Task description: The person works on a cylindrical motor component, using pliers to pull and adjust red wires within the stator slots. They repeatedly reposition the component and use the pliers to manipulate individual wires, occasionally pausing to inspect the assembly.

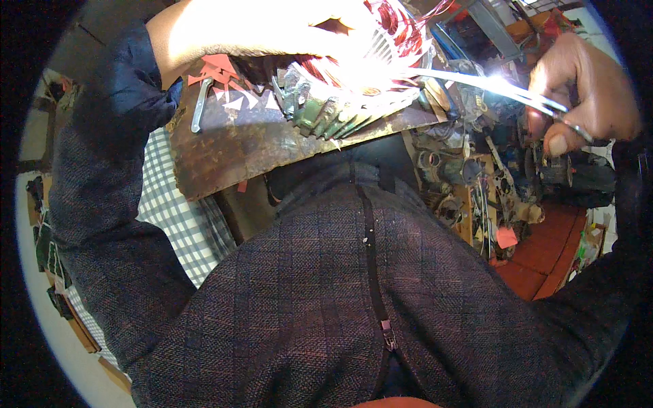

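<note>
A round metal stator (320, 109) with red wire windings (401, 34) sits on a worn board (245, 163). My left hand (252, 30) lies over the stator's upper left, washed out by glare; what its fingertips hold is unclear. My right hand (581, 95), at the upper right, is closed on long, thin, shiny white strips (462, 77) that reach left to the windings; glare hides whether they form one tool.
Red paper pieces (216, 68), white triangles (232, 103) and a long slim tool (199, 105) lie on the board's left. Checked cloth (170, 197) hangs left below it. Greasy metal parts (449, 183) crowd the right, beside a red surface (544, 251).
</note>
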`<state>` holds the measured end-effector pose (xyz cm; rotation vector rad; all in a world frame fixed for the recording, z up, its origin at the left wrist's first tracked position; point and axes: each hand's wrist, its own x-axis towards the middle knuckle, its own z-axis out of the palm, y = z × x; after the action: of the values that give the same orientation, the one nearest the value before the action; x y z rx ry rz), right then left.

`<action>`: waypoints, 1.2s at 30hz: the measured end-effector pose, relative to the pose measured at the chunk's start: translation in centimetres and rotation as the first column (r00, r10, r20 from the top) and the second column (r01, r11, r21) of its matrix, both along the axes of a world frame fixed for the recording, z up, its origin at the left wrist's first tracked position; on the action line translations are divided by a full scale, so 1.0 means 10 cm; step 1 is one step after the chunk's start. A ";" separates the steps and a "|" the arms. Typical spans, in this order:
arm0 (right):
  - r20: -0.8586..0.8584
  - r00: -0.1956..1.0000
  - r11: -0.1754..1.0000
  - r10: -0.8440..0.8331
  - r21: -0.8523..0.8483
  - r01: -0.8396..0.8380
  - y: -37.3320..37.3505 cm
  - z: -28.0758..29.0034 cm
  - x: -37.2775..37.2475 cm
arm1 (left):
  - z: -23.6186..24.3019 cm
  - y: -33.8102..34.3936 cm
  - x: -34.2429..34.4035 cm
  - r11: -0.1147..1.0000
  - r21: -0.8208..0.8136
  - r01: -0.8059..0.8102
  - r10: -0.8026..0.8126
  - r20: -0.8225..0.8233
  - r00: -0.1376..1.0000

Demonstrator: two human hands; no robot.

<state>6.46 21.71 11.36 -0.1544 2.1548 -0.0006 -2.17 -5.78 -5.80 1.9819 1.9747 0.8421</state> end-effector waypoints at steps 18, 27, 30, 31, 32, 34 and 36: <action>0.255 0.966 0.995 -0.036 0.096 0.012 -0.35 0.24 -0.31 | 0.06 0.02 0.05 0.999 -0.015 -0.052 0.053 0.024 0.998; -0.156 0.973 0.984 0.171 -0.029 -0.178 0.27 0.17 0.09 | 0.41 -0.12 0.35 0.824 -0.105 -0.556 0.565 0.104 0.818; -0.431 0.862 0.942 0.266 -0.073 -0.327 0.63 -0.01 0.30 | 0.31 -0.56 0.30 0.584 0.166 -0.794 0.790 0.105 0.604; -0.510 0.808 0.923 0.294 -0.068 -0.379 0.74 -0.09 0.34 | 0.25 -0.75 0.18 0.524 0.256 -0.812 0.826 0.080 0.558; -0.597 0.742 0.895 0.304 -0.087 -0.438 0.86 -0.23 0.41 | 0.24 -0.93 -0.05 0.515 0.265 -0.815 0.844 0.011 0.537; -0.615 0.743 0.891 0.264 -0.140 -0.432 1.08 -0.45 0.44 | 0.07 -1.33 -0.33 0.442 0.184 -0.878 0.897 -0.089 0.433; -0.732 0.576 0.787 0.363 -0.090 -0.611 1.28 -0.66 0.45 | -0.09 -1.64 -0.54 0.339 0.060 -0.939 0.909 -0.276 0.311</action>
<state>10.97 34.56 4.76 -1.1391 2.7595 0.0171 -7.54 -22.21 -6.73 0.6559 3.2804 0.5744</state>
